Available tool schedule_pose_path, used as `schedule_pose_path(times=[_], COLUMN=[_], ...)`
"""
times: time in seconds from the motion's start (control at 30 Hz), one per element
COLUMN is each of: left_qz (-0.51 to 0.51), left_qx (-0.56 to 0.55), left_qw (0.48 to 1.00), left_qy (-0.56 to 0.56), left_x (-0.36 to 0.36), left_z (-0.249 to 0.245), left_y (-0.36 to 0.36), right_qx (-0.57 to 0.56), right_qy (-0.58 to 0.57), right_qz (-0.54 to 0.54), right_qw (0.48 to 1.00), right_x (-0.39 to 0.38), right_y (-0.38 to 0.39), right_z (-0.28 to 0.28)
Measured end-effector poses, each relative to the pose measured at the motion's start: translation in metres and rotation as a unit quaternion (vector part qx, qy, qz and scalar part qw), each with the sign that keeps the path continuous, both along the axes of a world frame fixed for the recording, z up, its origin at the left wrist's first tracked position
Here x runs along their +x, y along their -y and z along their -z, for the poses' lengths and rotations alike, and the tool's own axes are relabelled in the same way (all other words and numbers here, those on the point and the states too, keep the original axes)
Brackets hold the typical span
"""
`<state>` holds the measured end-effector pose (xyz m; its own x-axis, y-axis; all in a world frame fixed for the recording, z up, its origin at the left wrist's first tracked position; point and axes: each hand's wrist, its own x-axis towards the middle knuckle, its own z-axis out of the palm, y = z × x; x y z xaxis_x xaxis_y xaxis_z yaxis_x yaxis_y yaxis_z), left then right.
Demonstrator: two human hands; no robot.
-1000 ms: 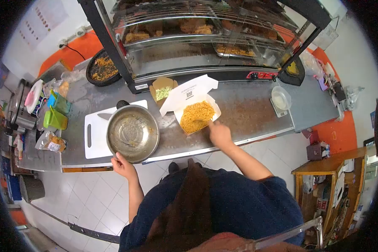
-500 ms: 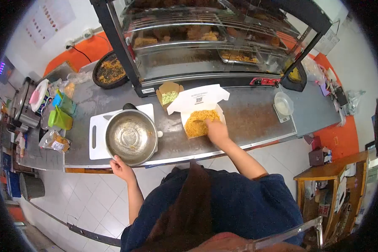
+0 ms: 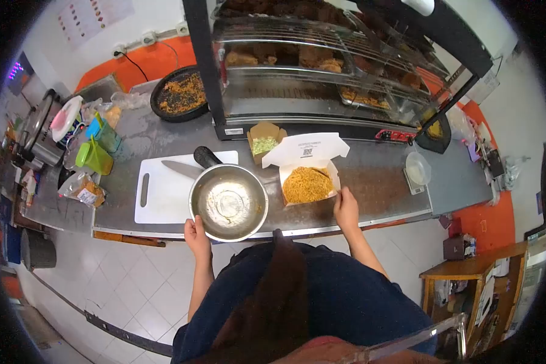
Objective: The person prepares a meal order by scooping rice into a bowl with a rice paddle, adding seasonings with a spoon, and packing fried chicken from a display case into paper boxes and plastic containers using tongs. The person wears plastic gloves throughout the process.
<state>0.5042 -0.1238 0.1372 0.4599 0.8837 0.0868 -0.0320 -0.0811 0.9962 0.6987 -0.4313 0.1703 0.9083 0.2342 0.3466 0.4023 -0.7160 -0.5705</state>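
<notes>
Overhead, a glass cabinet (image 3: 309, 79) holds trays of browned food. On the desk (image 3: 370, 203), the left hand (image 3: 198, 235) grips the rim of a residue-smeared metal bowl (image 3: 229, 203); the right hand (image 3: 346, 209) touches the open white box (image 3: 308, 151), full of noodles (image 3: 309, 184). Behind, a small carton (image 3: 265, 138) contains chopped greens (image 3: 263, 145).

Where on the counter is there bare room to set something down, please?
Bare counter lies between the takeaway box and the scale, and between the cutting board and the black tray. It is crowded at the left end, around the green container, and where the steel bowl overlaps the board.
</notes>
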Motion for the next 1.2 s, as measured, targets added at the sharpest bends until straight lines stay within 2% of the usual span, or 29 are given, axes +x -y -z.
schedule_pose_path(times=[0.13,0.2,0.23,0.3,0.37,0.4,0.43,0.47,0.5,0.53,0.57,0.63,0.7,0.73,0.77,0.83,0.9,0.93,0.97,1.0,1.07,1.1,1.17,1.2], left_qz=[0.002,0.015,0.001,0.027,0.05,0.047,0.044,0.044,0.044,0.046,0.052,0.042,0.017,0.017,0.014,-0.037,-0.046,-0.089,-0.13,-0.118,-0.201,-0.231,-0.308,-0.352], left_qx=[-0.033,-0.034,-0.034,-0.057,-0.077,-0.049,-0.02,-0.018,-0.018,-0.029,-0.041,-0.003,-0.013,-0.066,-0.065,-0.141,-0.132,-0.161,-0.19,-0.188,-0.202,-0.182,-0.139,-0.115], left_qw=[0.999,0.999,0.999,0.997,0.996,0.998,0.999,0.998,0.998,0.998,0.998,0.998,0.999,0.997,0.997,0.988,0.989,0.981,0.97,0.972,0.953,0.95,0.933,0.918], left_qy=[0.007,-0.018,-0.014,0.034,-0.002,-0.013,-0.025,-0.038,-0.051,-0.035,-0.021,-0.045,-0.031,-0.028,-0.025,0.052,0.051,0.063,0.077,0.075,0.106,0.106,0.121,0.139], left_x=[0.001,0.003,0.004,0.008,0.005,0.004,0.006,0.006,0.007,0.007,0.005,-0.001,-0.006,-0.011,-0.015,-0.027,-0.045,-0.051,-0.055,-0.057,-0.059,-0.058,-0.048,-0.039], left_z=[-0.003,-0.011,-0.011,-0.011,0.007,0.007,0.006,0.007,0.008,0.002,-0.004,0.0,-0.001,0.009,0.016,0.029,0.03,0.016,0.008,0.011,0.027,0.036,0.043,0.043], left_y=[-0.005,-0.005,-0.004,-0.006,-0.014,-0.014,-0.015,-0.015,-0.014,-0.012,-0.011,-0.016,-0.02,-0.028,-0.036,-0.055,-0.076,-0.085,-0.095,-0.109,-0.14,-0.157,-0.189,-0.205], right_qx=[-0.064,-0.015,-0.033,-0.031,-0.009,-0.02,0.034,0.09,0.258,0.273,0.282,0.154,0.128,0.127,0.102,0.078,0.079,0.109,0.116,0.218,0.376,0.38,0.553,0.581], right_qy=[-0.008,-0.009,-0.022,-0.036,-0.073,-0.056,-0.107,-0.027,-0.178,-0.27,-0.36,-0.401,-0.449,-0.446,-0.404,-0.361,-0.264,-0.314,-0.313,-0.345,-0.405,-0.401,-0.348,-0.312], right_qz=[-0.014,0.002,0.007,0.027,0.079,0.061,0.085,0.056,0.028,-0.004,-0.03,-0.149,-0.255,-0.259,-0.297,-0.334,-0.354,-0.355,-0.347,-0.374,-0.411,-0.404,-0.533,-0.569], right_qw=[0.998,1.0,0.999,0.999,0.994,0.996,0.99,0.994,0.949,0.923,0.888,0.891,0.847,0.847,0.86,0.867,0.894,0.874,0.877,0.833,0.725,0.729,0.538,0.492], right_x=[-0.018,-0.023,-0.021,-0.021,-0.027,-0.02,-0.021,-0.013,-0.011,-0.015,-0.024,-0.038,-0.045,-0.049,-0.053,-0.055,-0.053,-0.055,-0.054,-0.053,-0.053,-0.059,-0.078,-0.085], right_y=[0.019,0.018,0.019,0.021,0.01,0.018,0.016,0.018,0.007,-0.014,-0.038,-0.09,-0.135,-0.153,-0.17,-0.184,-0.187,-0.185,-0.18,-0.173,-0.162,-0.159,-0.157,-0.154], right_z=[0.038,0.034,0.04,0.05,0.034,0.052,0.047,0.065,0.059,0.034,0.007,-0.033,-0.055,-0.065,-0.074,-0.077,-0.072,-0.083,-0.083,-0.081,-0.097,-0.12,-0.177,-0.202])
